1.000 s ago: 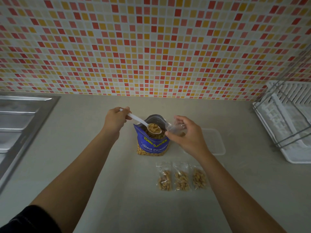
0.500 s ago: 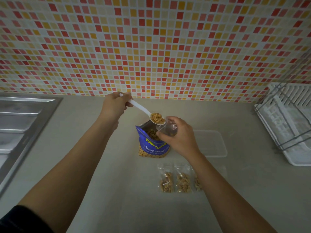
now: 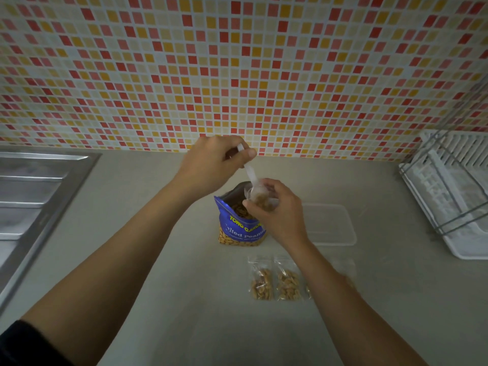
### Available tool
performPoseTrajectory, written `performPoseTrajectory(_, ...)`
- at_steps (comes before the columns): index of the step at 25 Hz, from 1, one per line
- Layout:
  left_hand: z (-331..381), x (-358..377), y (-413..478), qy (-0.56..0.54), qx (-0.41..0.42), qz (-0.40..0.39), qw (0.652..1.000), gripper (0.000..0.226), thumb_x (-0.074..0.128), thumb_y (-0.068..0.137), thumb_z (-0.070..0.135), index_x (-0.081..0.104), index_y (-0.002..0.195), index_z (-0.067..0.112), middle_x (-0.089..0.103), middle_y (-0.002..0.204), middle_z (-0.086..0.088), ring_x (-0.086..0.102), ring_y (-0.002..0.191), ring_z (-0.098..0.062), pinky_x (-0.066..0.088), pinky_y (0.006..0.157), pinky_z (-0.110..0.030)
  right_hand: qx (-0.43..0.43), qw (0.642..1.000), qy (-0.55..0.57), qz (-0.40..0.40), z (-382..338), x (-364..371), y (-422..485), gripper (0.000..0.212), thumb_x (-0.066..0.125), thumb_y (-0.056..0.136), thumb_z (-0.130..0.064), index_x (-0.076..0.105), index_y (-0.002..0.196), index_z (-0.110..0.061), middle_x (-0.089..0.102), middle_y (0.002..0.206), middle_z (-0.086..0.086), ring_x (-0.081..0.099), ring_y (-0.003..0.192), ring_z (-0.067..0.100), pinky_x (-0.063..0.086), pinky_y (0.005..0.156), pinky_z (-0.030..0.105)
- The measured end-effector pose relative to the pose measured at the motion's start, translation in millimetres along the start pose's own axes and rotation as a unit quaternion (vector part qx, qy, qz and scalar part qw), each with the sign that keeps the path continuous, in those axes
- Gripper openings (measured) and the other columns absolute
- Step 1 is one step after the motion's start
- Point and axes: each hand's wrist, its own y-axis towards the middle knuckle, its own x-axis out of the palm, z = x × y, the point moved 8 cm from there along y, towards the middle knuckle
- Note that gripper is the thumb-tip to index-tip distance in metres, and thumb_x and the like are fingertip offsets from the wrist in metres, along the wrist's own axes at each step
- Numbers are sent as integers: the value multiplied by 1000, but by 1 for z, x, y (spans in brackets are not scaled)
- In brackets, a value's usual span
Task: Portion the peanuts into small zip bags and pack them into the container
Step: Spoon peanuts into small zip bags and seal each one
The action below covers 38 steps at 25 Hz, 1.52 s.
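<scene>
Peanuts already portioned lay nearest, in filled zip bags point(image 3: 274, 282) side by side on the surface point(image 3: 184, 299). Beyond them the right hand point(image 3: 274, 210) pinched a small open zip bag point(image 3: 260, 198) over the blue peanut pouch point(image 3: 241, 220), likely so strays would fall back in. The left hand point(image 3: 211, 162) gripped a white spoon point(image 3: 249, 175), tipped into that bag; the clear container point(image 3: 330, 224) waited empty beside the pouch.

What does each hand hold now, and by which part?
The left hand holds the white plastic spoon by the end of its handle. The right hand holds a small zip bag near its open mouth, around the spoon's bowl.
</scene>
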Motion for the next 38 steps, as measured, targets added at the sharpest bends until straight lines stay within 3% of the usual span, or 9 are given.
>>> performPoseTrajectory(4,6,-40,-4,-49,31,71,996,29,52,89,41,69,86,17,69,78,-6,58,69,-18,46,67,-33,41,997,62,13,6,-7,-2,44,81,65,-32,60,103,-27,66,93,-13,65,84,4,54,72,19)
performPoseTrajectory(8,-37,-52,-11,-153,-89,179,968,23,53,92,31,66,81,16,57,64,-6,44,55,-13,35,56,-30,69,992,97,26,17,-11,-7,45,82,64,-33,60,103,-25,66,91,-12,65,79,1,52,68,15)
performPoseTrajectory(13,-73,33,-25,-55,-156,24,986,19,58,90,23,69,93,8,63,82,-6,52,72,-15,43,65,-28,120,981,125,84,30,-30,-16,42,81,67,-35,62,101,-22,64,83,-14,60,62,-10,47,55,8)
performPoseTrajectory(18,-100,52,-36,-3,-217,36,976,49,62,85,39,53,124,11,59,119,-13,56,106,-26,46,84,-32,107,983,133,72,18,-32,-27,43,81,67,-34,63,103,-18,65,83,-15,62,64,-7,46,54,8)
performPoseTrajectory(22,-71,23,-76,-41,-85,194,976,24,55,89,13,60,112,8,61,105,-12,55,83,-3,40,73,-6,102,982,149,52,17,-20,-40,45,82,65,-34,63,102,-17,69,85,-8,68,76,7,54,63,21)
performPoseTrajectory(24,-63,47,-110,-121,-48,129,983,24,53,78,4,66,96,11,67,87,-6,57,70,1,41,65,-4,103,980,169,33,19,-6,-49,45,84,63,-33,63,100,-18,71,87,-5,69,77,9,57,67,26)
performPoseTrajectory(28,-76,113,-161,-330,-156,-32,930,29,63,75,11,64,102,18,70,96,-4,65,82,-9,52,77,-17,131,975,179,1,29,27,-72,44,85,62,-30,63,98,-22,71,89,-3,69,77,9,56,70,25)
performPoseTrajectory(33,-113,145,-175,-393,-268,-19,879,15,65,83,3,66,96,7,70,80,-9,66,77,-17,54,77,-27,194,959,190,-76,61,58,-86,24,75,75,-28,61,94,-23,68,83,-5,65,74,8,50,68,19)
performPoseTrajectory(38,-140,174,-198,-352,-350,-74,865,7,67,83,12,70,83,18,63,62,7,53,62,-10,46,65,-24,170,983,-7,-62,91,59,-90,13,66,83,-26,70,89,-15,72,83,3,65,78,15,45,72,24)
